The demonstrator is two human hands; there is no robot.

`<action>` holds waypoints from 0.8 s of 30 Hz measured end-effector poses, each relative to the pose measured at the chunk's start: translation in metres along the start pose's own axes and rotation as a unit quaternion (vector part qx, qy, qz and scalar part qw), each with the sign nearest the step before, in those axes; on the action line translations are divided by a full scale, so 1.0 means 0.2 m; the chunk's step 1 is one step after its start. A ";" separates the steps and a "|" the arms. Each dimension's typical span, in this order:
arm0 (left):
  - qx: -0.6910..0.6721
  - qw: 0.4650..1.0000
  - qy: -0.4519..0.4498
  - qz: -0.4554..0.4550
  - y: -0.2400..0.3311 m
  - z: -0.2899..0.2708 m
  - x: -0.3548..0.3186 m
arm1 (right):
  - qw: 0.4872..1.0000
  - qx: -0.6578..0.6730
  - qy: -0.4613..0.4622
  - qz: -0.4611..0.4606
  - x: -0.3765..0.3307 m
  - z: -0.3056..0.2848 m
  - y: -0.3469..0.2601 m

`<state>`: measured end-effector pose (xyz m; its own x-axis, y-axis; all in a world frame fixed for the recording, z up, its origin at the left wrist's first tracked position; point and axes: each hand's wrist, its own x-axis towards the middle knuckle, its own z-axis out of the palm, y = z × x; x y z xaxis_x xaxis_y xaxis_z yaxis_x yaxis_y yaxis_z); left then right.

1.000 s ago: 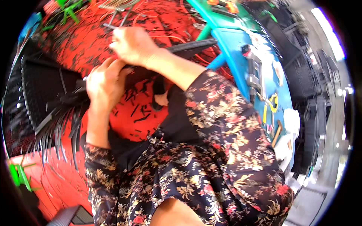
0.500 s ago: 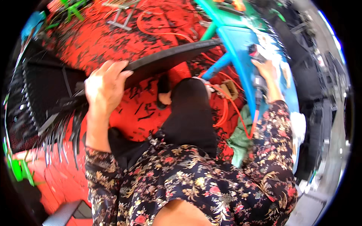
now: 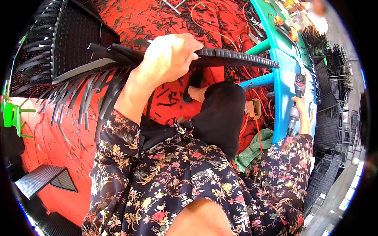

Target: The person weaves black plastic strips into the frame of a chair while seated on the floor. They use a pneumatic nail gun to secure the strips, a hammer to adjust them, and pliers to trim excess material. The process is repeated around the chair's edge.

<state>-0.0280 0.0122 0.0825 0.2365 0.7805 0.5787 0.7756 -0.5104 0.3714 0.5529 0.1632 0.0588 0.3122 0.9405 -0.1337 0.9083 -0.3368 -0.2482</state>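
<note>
Left hand (image 3: 168, 58) is curled over the edge of a black woven panel (image 3: 236, 59), gripping it to the left of the blue table (image 3: 280, 94), and the panel's far end reaches to the table's left edge. Whether the two touch there cannot be told. Right hand (image 3: 302, 105) grasps a grey and black power tool (image 3: 294, 113) with a red part, over the tabletop; it cannot be told whether the tool's weight rests on the table.

Well to the left of the table, past the left hand, stands a black woven frame (image 3: 80, 35), with loose strips (image 3: 91, 84) hanging from it. Black scraps (image 3: 167, 103) litter the red floor (image 3: 155, 15) left of the table. Near the table's left side are a small carton (image 3: 256, 106) and an orange hose (image 3: 260, 133); a green cloth (image 3: 255, 151) lies by its near end. A green table (image 3: 263, 10) adjoins its far end. Right of the table, dark woven pieces (image 3: 326, 169) are piled up.
</note>
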 end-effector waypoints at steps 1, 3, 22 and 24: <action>-0.001 1.000 -0.010 -0.003 -0.02 0.01 -0.02 | 0.998 0.056 -0.032 -0.026 -0.07 -0.03 -0.12; -0.010 1.000 -0.015 -0.015 -0.06 0.03 -0.03 | 0.986 0.128 -0.006 -0.108 -0.21 -0.11 -0.26; 0.027 0.999 -0.002 -0.046 -0.09 0.10 0.02 | 0.782 0.455 -0.315 -0.287 -1.40 -0.12 -1.29; 0.018 0.998 -0.014 -0.057 -0.09 0.09 0.02 | 0.765 0.473 -0.349 -0.263 -1.43 -0.12 -1.33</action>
<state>-0.0295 0.0300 0.0644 0.1600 0.8428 0.5138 0.8192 -0.4038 0.4073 0.2288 -0.0147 0.1853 -0.5514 0.8157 -0.1748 0.1465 -0.1116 -0.9829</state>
